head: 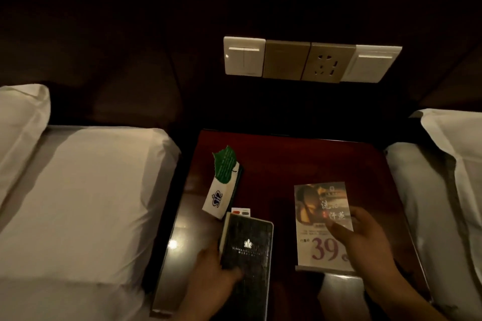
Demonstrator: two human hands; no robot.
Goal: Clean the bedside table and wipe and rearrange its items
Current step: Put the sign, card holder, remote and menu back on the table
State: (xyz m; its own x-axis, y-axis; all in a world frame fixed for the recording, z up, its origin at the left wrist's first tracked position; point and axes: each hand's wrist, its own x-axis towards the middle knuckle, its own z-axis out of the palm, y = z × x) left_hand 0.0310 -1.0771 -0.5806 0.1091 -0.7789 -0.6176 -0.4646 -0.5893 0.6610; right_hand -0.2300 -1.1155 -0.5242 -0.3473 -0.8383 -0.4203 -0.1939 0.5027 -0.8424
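Bedside table (326, 161): a dark red polished top sitting in the lower middle of the frame, between two beds with white linen.
Left hand (212, 272): coming in at the bottom centre, fingers and thumb wrapping the lower left edge of a black folder (247, 250); it is gripping the folder.
Black folder: standing tilted on the table at lower centre, showing a white crest and lettering too small to read.
Right hand (365, 236): reaching in from the lower right, thumb pressing on the front of a printed card (322, 219) and fingers going behind its right edge; it is holding the card.
Printed card: standing upright right of centre, showing a large "39" near its bottom.
Green leaf card (224, 161): lying at the table's left side, overlapping a white sleeve (217, 197) with a dark crest.
Small object (241, 212): peeking out just behind the folder's top edge, showing a red and a grey spot.
Wall panel (310, 61): showing switches and a socket in the upper centre.
White pillow (22, 114): lying at the left edge.
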